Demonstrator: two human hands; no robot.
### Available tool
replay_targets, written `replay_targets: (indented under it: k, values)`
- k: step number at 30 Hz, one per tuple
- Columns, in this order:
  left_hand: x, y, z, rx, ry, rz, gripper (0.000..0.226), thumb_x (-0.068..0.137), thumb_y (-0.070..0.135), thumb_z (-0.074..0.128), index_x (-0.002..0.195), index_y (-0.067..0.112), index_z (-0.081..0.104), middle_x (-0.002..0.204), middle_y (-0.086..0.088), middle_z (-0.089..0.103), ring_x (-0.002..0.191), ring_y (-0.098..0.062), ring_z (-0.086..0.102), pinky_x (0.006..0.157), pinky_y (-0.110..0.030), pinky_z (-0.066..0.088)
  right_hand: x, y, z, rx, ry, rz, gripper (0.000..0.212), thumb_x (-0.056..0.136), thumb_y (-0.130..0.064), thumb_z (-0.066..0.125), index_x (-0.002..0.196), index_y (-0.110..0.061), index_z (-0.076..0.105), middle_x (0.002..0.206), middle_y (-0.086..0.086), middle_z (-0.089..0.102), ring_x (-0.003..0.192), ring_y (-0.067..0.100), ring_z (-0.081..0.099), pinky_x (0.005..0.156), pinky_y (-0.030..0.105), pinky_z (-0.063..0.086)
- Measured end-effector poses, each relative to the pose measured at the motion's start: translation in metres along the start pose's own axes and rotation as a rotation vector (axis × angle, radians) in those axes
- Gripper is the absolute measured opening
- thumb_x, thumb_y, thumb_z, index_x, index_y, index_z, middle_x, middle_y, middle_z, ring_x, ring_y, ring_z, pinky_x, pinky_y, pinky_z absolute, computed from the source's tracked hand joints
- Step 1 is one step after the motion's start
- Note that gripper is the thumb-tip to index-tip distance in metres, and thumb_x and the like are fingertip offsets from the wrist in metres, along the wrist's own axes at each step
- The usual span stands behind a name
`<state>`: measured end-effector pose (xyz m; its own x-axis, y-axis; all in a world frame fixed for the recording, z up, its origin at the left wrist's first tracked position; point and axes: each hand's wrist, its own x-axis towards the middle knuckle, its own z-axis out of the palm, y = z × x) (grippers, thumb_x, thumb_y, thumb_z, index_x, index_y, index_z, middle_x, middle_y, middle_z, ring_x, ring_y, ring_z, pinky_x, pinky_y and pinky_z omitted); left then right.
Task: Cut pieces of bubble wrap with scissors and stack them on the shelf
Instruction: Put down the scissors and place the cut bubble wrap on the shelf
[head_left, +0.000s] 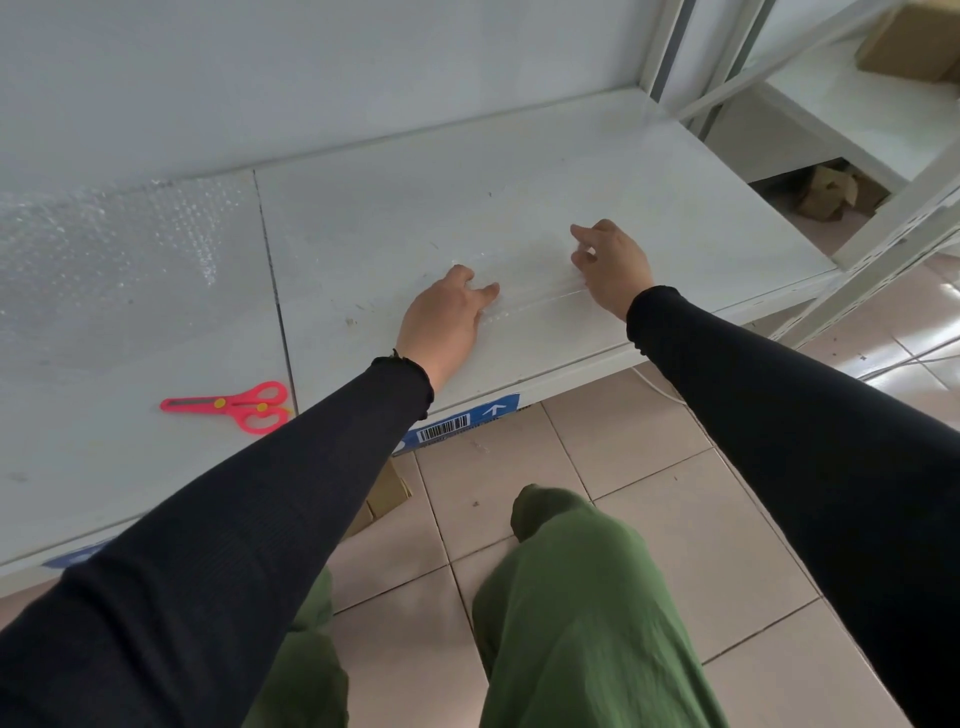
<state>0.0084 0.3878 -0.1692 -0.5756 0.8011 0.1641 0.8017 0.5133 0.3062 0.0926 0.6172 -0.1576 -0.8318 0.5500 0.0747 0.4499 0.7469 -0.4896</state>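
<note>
A cut piece of clear bubble wrap (530, 275) lies flat on the white shelf (649, 182), hard to see against it. My left hand (444, 317) rests on its left edge, fingers pressing down. My right hand (613, 262) is at its right edge, fingers curled on the wrap. A large sheet of bubble wrap (104, 260) covers the shelf's left part. Pink scissors (234, 405) lie closed near the front edge, left of my left forearm, touched by neither hand.
White shelf uprights (670, 47) rise at the right, with a second shelf unit (831, 104) behind holding a cardboard box (914, 41). Crumpled cardboard (831, 192) lies on the tiled floor (649, 467). My green-trousered legs are below the shelf edge.
</note>
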Motion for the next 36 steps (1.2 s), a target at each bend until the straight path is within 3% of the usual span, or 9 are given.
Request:
replay_targets:
  k: [4, 9, 12, 16, 19, 24, 28, 31, 36]
  values:
    - [-0.002, 0.003, -0.005, 0.028, -0.042, -0.002, 0.043, 0.1, 0.021, 0.043, 0.141, 0.023, 0.057, 0.14, -0.011, 0.049, 0.126, -0.029, 0.045, 0.098, -0.042, 0.049, 0.0, 0.0, 0.003, -0.092, -0.031, -0.014, 0.035, 0.102, -0.008, 0.043, 0.135, -0.005, 0.056, 0.131, 0.016, 0.051, 0.11, 0.036, 0.057, 0.088, 0.032, 0.043]
    - [0.002, 0.006, -0.009, -0.115, 0.036, -0.083, 0.034, 0.104, 0.029, 0.046, 0.12, 0.014, 0.072, 0.117, -0.01, 0.058, 0.112, -0.03, 0.05, 0.092, -0.037, 0.046, -0.002, 0.003, 0.003, -0.065, 0.032, 0.011, 0.034, 0.101, -0.014, 0.051, 0.133, -0.012, 0.061, 0.137, 0.013, 0.046, 0.119, 0.032, 0.052, 0.088, 0.027, 0.039]
    - [0.002, 0.005, -0.009, -0.067, -0.011, -0.107, 0.038, 0.102, 0.026, 0.052, 0.136, 0.01, 0.059, 0.125, -0.012, 0.053, 0.118, -0.03, 0.045, 0.094, -0.041, 0.048, -0.004, 0.003, 0.001, -0.102, 0.038, 0.013, 0.028, 0.102, -0.019, 0.049, 0.123, -0.01, 0.065, 0.13, 0.013, 0.057, 0.121, 0.031, 0.049, 0.084, 0.029, 0.036]
    - [0.001, 0.006, -0.01, 0.005, -0.06, -0.133, 0.042, 0.104, 0.029, 0.047, 0.141, 0.01, 0.053, 0.143, -0.013, 0.049, 0.132, -0.035, 0.038, 0.102, -0.044, 0.044, -0.013, -0.002, 0.0, -0.134, -0.008, -0.001, 0.041, 0.106, -0.034, 0.038, 0.124, -0.011, 0.066, 0.111, 0.016, 0.069, 0.116, 0.034, 0.051, 0.078, 0.033, 0.035]
    - [0.001, 0.005, -0.01, 0.033, -0.095, -0.131, 0.042, 0.106, 0.03, 0.042, 0.141, 0.01, 0.052, 0.142, -0.013, 0.052, 0.13, -0.035, 0.039, 0.101, -0.044, 0.043, -0.022, -0.006, 0.001, -0.201, -0.061, -0.034, 0.049, 0.106, -0.043, 0.036, 0.132, -0.009, 0.059, 0.121, 0.012, 0.066, 0.125, 0.034, 0.046, 0.09, 0.038, 0.042]
    - [0.002, 0.005, -0.01, 0.054, -0.112, -0.152, 0.036, 0.105, 0.031, 0.04, 0.131, 0.011, 0.055, 0.129, -0.01, 0.055, 0.122, -0.032, 0.041, 0.091, -0.042, 0.048, -0.025, -0.007, 0.006, -0.38, -0.103, -0.021, 0.046, 0.106, -0.045, 0.03, 0.126, -0.01, 0.053, 0.123, 0.009, 0.062, 0.127, 0.034, 0.043, 0.089, 0.042, 0.041]
    - [0.002, 0.004, -0.018, -0.054, -0.136, -0.158, 0.041, 0.106, 0.029, 0.042, 0.141, 0.01, 0.052, 0.143, -0.015, 0.051, 0.132, -0.037, 0.038, 0.107, -0.04, 0.033, -0.025, -0.014, -0.002, -0.253, -0.135, 0.04, 0.045, 0.106, -0.041, 0.03, 0.132, -0.013, 0.054, 0.126, 0.009, 0.062, 0.133, 0.032, 0.039, 0.096, 0.044, 0.042]
    - [-0.002, -0.005, -0.03, -0.179, -0.051, -0.186, 0.041, 0.105, 0.02, 0.045, 0.145, 0.014, 0.051, 0.146, -0.011, 0.05, 0.136, -0.033, 0.039, 0.111, -0.036, 0.03, -0.027, -0.016, -0.009, -0.089, -0.065, 0.08, 0.047, 0.106, -0.037, 0.033, 0.143, -0.016, 0.05, 0.14, 0.01, 0.058, 0.14, 0.03, 0.035, 0.105, 0.045, 0.04]
    - [-0.012, -0.025, -0.053, -0.212, 0.063, -0.247, 0.04, 0.101, 0.009, 0.047, 0.139, 0.015, 0.056, 0.142, -0.008, 0.053, 0.132, -0.03, 0.044, 0.111, -0.035, 0.033, -0.034, -0.031, -0.016, -0.099, 0.056, -0.013, 0.037, 0.103, -0.028, 0.039, 0.132, -0.018, 0.059, 0.135, 0.007, 0.06, 0.129, 0.031, 0.045, 0.099, 0.042, 0.038]
